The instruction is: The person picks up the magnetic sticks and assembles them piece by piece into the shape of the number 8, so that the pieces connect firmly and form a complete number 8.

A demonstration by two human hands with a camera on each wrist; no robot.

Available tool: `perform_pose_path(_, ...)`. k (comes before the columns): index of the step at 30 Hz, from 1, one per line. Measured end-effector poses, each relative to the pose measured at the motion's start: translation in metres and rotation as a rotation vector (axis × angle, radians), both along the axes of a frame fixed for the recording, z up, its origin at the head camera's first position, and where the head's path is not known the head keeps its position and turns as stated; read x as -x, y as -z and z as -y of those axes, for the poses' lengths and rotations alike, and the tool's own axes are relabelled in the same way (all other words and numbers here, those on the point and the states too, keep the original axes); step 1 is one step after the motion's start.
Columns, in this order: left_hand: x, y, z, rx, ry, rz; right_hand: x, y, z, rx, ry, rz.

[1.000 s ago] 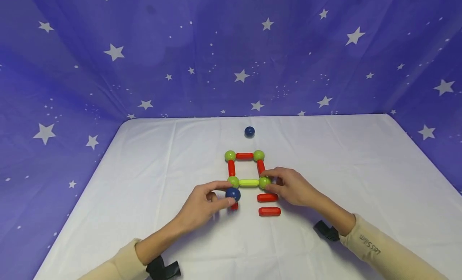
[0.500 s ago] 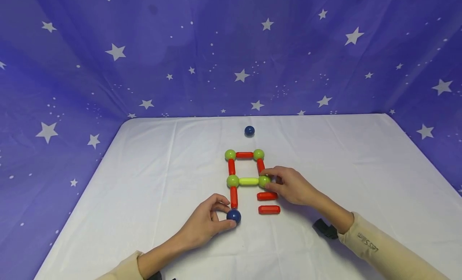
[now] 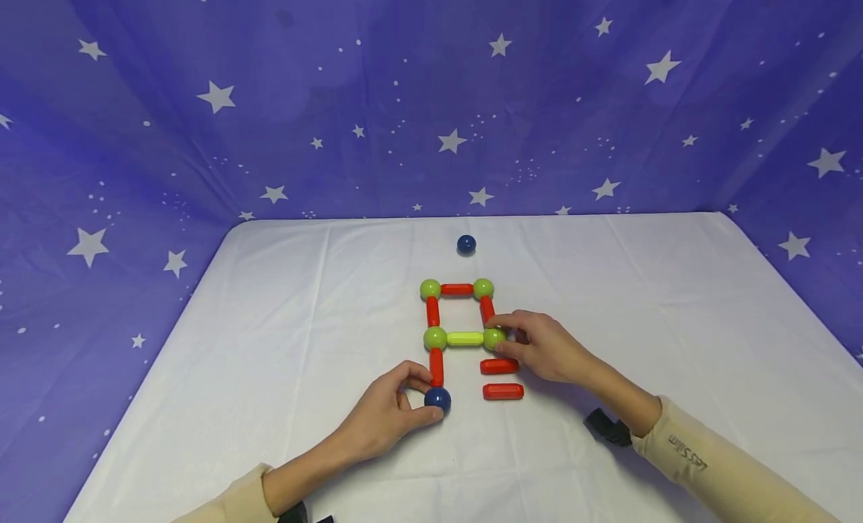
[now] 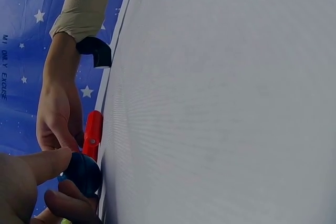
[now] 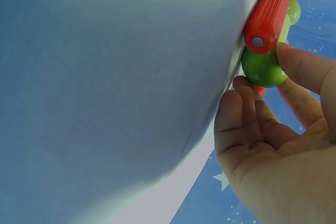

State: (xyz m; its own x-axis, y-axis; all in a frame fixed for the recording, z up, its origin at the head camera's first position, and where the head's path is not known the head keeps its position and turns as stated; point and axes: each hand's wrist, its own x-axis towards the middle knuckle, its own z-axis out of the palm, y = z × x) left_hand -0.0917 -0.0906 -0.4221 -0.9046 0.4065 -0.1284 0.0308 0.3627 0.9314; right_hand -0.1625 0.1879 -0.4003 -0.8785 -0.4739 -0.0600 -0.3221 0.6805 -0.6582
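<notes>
My left hand (image 3: 384, 414) pinches a blue ball (image 3: 438, 400) between thumb and fingers, at the near end of a red rod (image 3: 437, 367). That rod runs down from a green ball (image 3: 434, 338), the near left corner of a square of rods and balls. A yellow-green rod (image 3: 465, 339) joins this corner to another green ball (image 3: 494, 338), which my right hand (image 3: 549, 347) pinches. The far side has a red rod (image 3: 457, 289) between two green balls. In the left wrist view, fingers partly cover the blue ball (image 4: 84, 174).
Two loose red rods, one nearer (image 3: 503, 392) and one farther (image 3: 499, 366), lie beside my right hand. Another blue ball (image 3: 466, 244) sits toward the back of the white-covered table (image 3: 303, 283). A purple star-patterned cloth (image 3: 404, 96) hangs behind.
My left hand has carried the blue ball from beside the near left green ball toward me, to the red rod's near end, then slightly up against it. The right hand stays put.
</notes>
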Motion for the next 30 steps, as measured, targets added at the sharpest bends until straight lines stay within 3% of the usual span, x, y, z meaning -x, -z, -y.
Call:
perform_pose_path(13, 0.000, 0.000, 0.001, 0.016, 0.010, -0.004, -0.005, -0.008, -0.003, 0.001, 0.024, 0.015)
perform_pose_path(18, 0.000, 0.000, 0.001, 0.030, 0.003, -0.004, -0.020, -0.015, -0.008, 0.032, 0.028, -0.055)
perform_pose_path(25, -0.001, -0.002, 0.000, 0.042, -0.017, -0.007, -0.046, -0.019, -0.008, 0.022, -0.051, -0.009)
perform_pose_path(30, -0.002, -0.003, -0.003, 0.071, -0.022, -0.050, -0.057, -0.016, -0.005, -0.036, -0.062, -0.038)
